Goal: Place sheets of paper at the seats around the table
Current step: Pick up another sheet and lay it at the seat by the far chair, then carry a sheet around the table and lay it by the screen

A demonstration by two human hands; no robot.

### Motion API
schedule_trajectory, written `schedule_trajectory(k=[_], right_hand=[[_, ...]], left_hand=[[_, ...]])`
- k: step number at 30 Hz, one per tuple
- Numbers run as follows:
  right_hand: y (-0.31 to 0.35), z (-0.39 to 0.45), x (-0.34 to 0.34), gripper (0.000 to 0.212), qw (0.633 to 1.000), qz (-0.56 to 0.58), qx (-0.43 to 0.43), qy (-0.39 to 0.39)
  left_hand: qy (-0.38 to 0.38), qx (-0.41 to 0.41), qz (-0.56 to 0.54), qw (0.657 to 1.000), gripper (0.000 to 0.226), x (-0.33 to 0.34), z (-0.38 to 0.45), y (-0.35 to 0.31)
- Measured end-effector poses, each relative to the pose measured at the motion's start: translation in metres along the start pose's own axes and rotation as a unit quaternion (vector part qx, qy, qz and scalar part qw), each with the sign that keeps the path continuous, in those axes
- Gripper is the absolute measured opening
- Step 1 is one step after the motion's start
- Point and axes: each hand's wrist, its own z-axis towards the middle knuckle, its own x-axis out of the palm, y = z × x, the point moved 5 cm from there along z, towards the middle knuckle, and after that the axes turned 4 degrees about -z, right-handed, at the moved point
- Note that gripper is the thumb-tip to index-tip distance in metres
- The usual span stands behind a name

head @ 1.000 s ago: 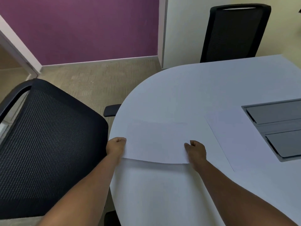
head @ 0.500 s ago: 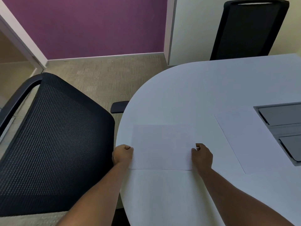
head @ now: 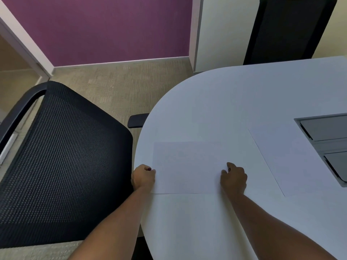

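A white sheet of paper (head: 187,167) lies flat on the white table (head: 234,102), near its rounded left edge. My left hand (head: 143,176) grips the sheet's near left corner with fingers curled. At the sheet's near right corner sits my right hand (head: 233,178), fingers bent on the paper's edge. A second white sheet (head: 277,156) lies flat further right, apart from both hands.
A black mesh chair (head: 62,162) stands close at the left, its armrest (head: 137,120) touching the table edge. Another black chair (head: 289,29) stands at the far side. A grey cable hatch (head: 328,139) is set into the table at right.
The sheet, slightly lifted and curved a second ago, now lies flat on the table. Both hands stayed at its near corners while the view shifted slightly.
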Motion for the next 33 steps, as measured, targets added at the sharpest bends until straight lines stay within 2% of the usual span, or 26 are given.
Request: schedule_trajectory(k=[3, 11, 13, 16, 24, 28, 33], right_hand=[[-0.001, 0.001, -0.001, 0.040, 1.000, 0.005, -0.002, -0.002], [-0.014, 0.005, -0.024, 0.035, 1.000, 0.027, 0.006, -0.013], [-0.015, 0.006, -0.033, 0.034, 0.999, 0.018, -0.008, -0.025], [-0.015, 0.008, -0.050, 0.031, 0.998, -0.009, -0.035, -0.051], [-0.026, 0.019, -0.094, 0.034, 0.988, -0.070, -0.099, -0.096], [-0.050, 0.028, -0.114, 0.035, 0.987, -0.083, -0.099, -0.099], [-0.093, 0.038, -0.137, 0.038, 0.988, -0.103, -0.073, -0.094]], left_hand=[[0.004, 0.001, 0.009, 1.000, 0.007, 0.001, -0.002, -0.001], [-0.005, 0.026, 0.024, 0.999, 0.008, 0.008, -0.012, -0.013], [0.003, 0.051, 0.033, 0.998, 0.009, 0.017, -0.017, -0.021], [0.016, 0.135, 0.073, 0.988, 0.021, 0.037, -0.029, -0.040], [0.082, 0.327, 0.094, 0.937, 0.022, 0.103, -0.090, -0.095], [0.140, 0.411, 0.132, 0.891, 0.025, 0.143, -0.132, -0.115], [0.203, 0.470, 0.206, 0.834, 0.032, 0.195, -0.168, -0.121]])
